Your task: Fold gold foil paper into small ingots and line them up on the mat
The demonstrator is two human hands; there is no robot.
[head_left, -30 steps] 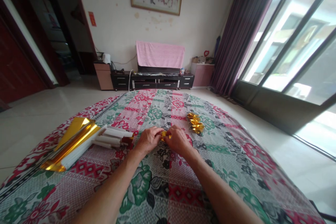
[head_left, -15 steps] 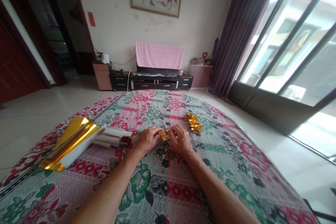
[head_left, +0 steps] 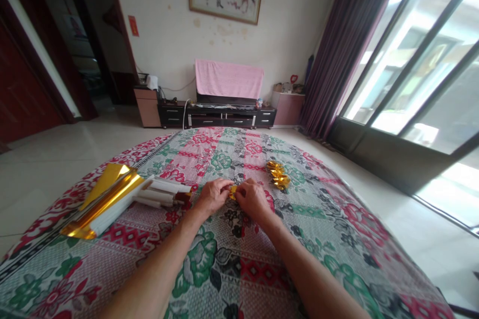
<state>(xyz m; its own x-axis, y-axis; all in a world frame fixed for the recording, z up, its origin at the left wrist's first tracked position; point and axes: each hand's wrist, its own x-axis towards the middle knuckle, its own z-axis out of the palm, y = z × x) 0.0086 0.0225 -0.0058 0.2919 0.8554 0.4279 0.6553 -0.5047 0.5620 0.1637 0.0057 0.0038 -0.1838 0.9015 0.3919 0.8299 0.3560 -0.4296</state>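
Near the middle of the cloth-covered table, my left hand (head_left: 214, 194) and my right hand (head_left: 254, 199) meet over a small piece of gold foil paper (head_left: 232, 192). Both hands pinch it between thumb and fingers, one at each side. Most of the piece is hidden by the fingers. Beyond my right hand lies a cluster of folded gold foil pieces (head_left: 279, 175). To the left of my left hand are white paper rolls (head_left: 159, 193), some with gold or brown foil at their ends, beside larger shiny gold foil sheets (head_left: 112, 199).
A floral patterned tablecloth (head_left: 299, 239) covers the round table. Past its far edge stands a low black TV cabinet (head_left: 224, 118), with a pink cloth (head_left: 229, 79) draped over the screen on it. Glass doors (head_left: 415, 60) and a purple curtain (head_left: 348, 40) are at the right.
My right hand has turned and closed in over the foil piece, so less of it shows between the hands. The view has shifted slightly; the other things lie as before.
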